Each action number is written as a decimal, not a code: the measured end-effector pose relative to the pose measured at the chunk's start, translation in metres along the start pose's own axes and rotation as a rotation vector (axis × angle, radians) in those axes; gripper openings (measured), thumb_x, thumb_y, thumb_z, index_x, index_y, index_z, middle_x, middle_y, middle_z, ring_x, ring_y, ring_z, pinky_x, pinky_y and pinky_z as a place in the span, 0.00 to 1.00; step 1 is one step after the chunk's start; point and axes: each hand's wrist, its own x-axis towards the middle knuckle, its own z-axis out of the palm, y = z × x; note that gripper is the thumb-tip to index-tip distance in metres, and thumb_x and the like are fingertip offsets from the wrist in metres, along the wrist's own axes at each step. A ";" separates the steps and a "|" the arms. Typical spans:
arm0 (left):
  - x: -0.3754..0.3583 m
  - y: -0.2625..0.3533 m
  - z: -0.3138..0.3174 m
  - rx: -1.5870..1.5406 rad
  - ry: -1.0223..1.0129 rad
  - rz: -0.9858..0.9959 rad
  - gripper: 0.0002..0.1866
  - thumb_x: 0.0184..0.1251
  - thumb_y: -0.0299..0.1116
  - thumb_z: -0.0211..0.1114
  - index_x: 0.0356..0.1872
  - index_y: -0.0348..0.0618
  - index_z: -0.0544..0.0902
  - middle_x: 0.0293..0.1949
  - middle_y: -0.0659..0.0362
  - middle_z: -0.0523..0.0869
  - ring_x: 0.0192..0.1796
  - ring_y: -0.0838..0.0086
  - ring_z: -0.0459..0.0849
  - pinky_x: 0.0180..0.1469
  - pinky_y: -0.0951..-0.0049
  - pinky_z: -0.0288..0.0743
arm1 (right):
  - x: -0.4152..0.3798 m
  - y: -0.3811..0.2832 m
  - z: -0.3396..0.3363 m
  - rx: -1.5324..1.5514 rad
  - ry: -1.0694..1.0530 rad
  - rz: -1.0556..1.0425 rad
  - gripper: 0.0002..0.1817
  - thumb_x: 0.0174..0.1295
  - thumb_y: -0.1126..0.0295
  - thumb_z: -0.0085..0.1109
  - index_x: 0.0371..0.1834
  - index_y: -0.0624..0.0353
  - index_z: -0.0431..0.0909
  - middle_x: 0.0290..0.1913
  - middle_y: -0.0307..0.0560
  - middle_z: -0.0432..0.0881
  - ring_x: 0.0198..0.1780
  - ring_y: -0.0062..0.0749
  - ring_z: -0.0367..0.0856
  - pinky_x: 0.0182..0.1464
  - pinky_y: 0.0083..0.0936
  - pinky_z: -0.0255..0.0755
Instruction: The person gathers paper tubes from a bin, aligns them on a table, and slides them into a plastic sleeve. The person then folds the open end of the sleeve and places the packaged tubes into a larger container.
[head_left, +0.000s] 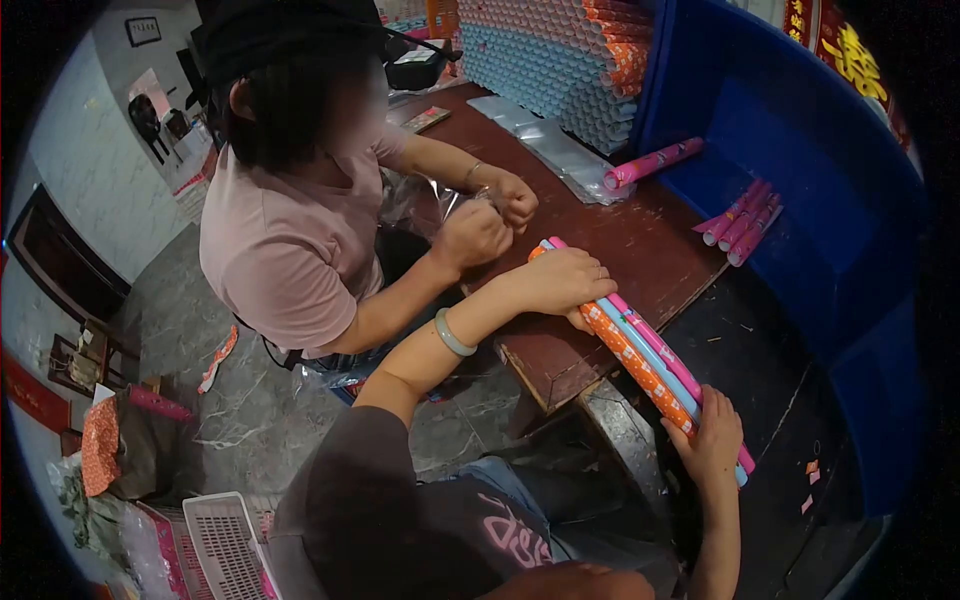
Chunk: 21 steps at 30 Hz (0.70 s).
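A bundle of long paper rolls, orange patterned (640,365), light blue (658,350) and pink (640,322), lies slantwise over the front corner of the brown table. My left hand (565,280), below a pale bangle, is wrapped over the upper end of the bundle. Around the lower end closes my right hand (712,440), past the table's edge. The roll ends stick out a little beyond both hands. Beside my left hand, a co-worker's two hands (490,225) hold clear plastic film.
Clear plastic sleeves (550,150) lie on the brown table (650,250) before a tall stack of rolls (550,65). Loose pink rolls (740,220) rest by a blue bin (800,200). A seated co-worker (290,220) is at left. White baskets (225,550) stand on the floor.
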 end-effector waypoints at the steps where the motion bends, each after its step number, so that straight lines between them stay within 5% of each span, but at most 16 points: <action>1: 0.000 -0.001 -0.001 0.004 -0.011 0.006 0.29 0.40 0.51 0.75 0.40 0.42 0.78 0.34 0.56 0.83 0.40 0.61 0.82 0.43 0.64 0.75 | 0.002 -0.002 -0.002 0.008 -0.022 0.005 0.38 0.49 0.50 0.71 0.58 0.65 0.70 0.50 0.57 0.77 0.52 0.51 0.76 0.52 0.42 0.68; 15: -0.004 0.001 -0.005 0.046 0.015 0.002 0.28 0.40 0.51 0.74 0.38 0.42 0.77 0.33 0.57 0.83 0.40 0.62 0.83 0.43 0.65 0.75 | 0.012 -0.001 -0.001 -0.003 0.015 -0.046 0.37 0.49 0.51 0.72 0.56 0.65 0.71 0.48 0.57 0.78 0.50 0.51 0.77 0.50 0.41 0.69; 21: -0.006 0.010 -0.002 0.110 -0.024 -0.038 0.29 0.43 0.47 0.73 0.45 0.40 0.77 0.36 0.58 0.81 0.41 0.66 0.81 0.46 0.69 0.73 | 0.005 0.000 0.002 -0.044 0.035 -0.029 0.38 0.48 0.51 0.73 0.57 0.65 0.69 0.51 0.56 0.77 0.53 0.49 0.75 0.53 0.41 0.67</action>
